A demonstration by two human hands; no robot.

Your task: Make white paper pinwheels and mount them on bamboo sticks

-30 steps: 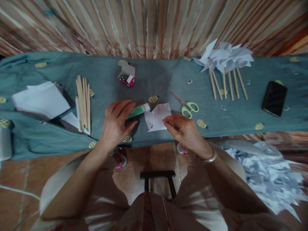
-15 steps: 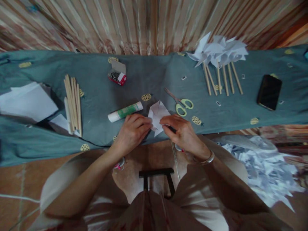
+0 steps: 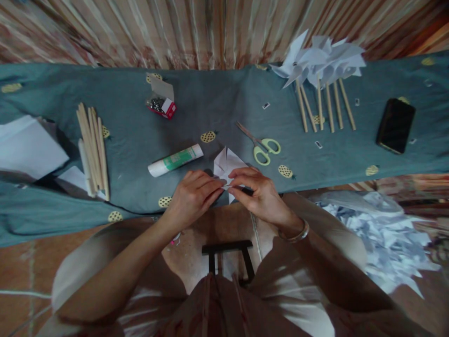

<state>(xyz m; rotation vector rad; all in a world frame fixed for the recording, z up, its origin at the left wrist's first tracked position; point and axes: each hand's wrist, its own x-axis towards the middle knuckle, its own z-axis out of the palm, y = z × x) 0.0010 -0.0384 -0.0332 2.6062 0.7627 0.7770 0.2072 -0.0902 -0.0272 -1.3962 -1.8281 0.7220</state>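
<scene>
Head view, two hands [image 3: 191, 193] [image 3: 258, 189] pinching one folded paper [image 3: 231, 161], one tube [image 3: 176, 160], one pair of scissors [image 3: 259, 142]

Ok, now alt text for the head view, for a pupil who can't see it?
A left hand and a right hand pinch folded white paper at the near edge of a table. Beyond lie a tube and green-handled scissors, with an open red box and paper pinwheels on sticks farther back.

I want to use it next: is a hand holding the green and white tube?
No, the tube lies on the tablecloth, while the left hand and right hand hold the white paper.
</scene>
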